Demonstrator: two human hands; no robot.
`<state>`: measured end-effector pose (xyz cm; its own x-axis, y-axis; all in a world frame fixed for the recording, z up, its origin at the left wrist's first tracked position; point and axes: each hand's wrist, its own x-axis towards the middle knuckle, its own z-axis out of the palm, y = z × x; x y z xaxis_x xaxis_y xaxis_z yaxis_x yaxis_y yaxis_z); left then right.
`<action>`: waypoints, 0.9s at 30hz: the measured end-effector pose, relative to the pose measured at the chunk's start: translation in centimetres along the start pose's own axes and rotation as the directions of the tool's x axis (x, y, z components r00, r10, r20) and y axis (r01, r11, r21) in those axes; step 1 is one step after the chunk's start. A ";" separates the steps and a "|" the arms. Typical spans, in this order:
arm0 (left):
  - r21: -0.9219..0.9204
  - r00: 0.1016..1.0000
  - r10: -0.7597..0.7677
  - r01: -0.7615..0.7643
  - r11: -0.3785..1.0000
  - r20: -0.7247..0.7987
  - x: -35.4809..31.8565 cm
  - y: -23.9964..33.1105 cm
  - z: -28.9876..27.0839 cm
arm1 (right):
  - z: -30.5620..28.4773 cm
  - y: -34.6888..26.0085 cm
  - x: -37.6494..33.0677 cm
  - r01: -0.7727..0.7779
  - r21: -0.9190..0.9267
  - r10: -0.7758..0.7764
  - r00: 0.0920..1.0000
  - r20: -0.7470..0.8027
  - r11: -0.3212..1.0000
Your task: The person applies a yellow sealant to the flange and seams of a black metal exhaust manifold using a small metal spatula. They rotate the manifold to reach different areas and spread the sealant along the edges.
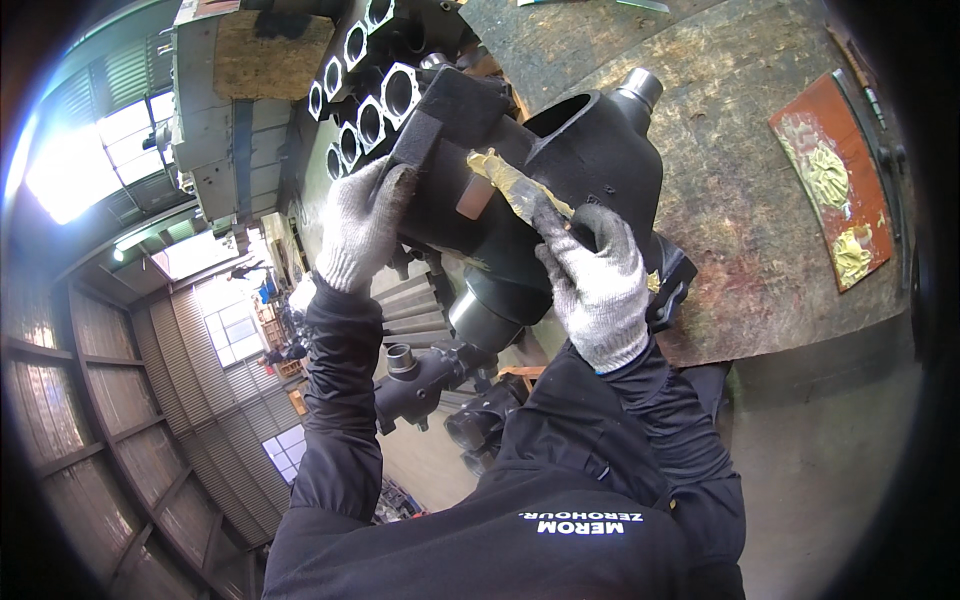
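A large black metal casting with a wide round opening and bare silver ends lies at the edge of the worktable. My left hand, in a whitish knit glove, grips the squared block at the casting's left side, its thumb along the edge and its other fingers partly hidden. In my gloved right hand is a putty knife, its blade coated with yellowish putty and held over the casting's body. Just left of the blade, a small brown rectangular patch shows on the black surface.
A reddish-brown board with lumps of yellow putty lies on the table at right. Several parts with hexagonal silver faces stand beyond my left hand. Below the table edge sits another black casting with a silver-topped neck.
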<state>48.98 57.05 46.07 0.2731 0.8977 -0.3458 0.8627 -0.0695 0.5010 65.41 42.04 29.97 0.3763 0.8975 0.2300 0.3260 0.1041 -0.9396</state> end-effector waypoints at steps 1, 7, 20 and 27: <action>-0.002 1.000 -0.006 0.006 1.000 -0.002 0.0 0.0 0.0 | 0.0 0.1 0.1 0.003 0.009 -0.003 1.000 0.001 1.000; 0.018 1.000 0.000 0.001 1.000 -0.015 0.0 -0.1 0.1 | -0.2 0.0 0.2 -0.082 0.073 0.082 0.997 0.005 0.994; 0.011 1.000 0.017 -0.017 1.000 -0.021 -0.2 -0.7 0.0 | -0.4 -1.0 -1.1 -0.204 0.097 0.202 0.979 0.038 0.974; 0.012 0.998 0.056 -0.055 0.998 -0.034 -0.1 -1.0 0.1 | 0.0 -2.1 -2.0 -0.232 0.122 0.231 0.973 0.026 0.965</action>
<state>48.13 56.96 45.54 0.3060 0.9068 -0.2900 0.8511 -0.1240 0.5101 63.94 40.05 31.47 0.4189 0.9080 0.0002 0.1216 -0.0559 -0.9910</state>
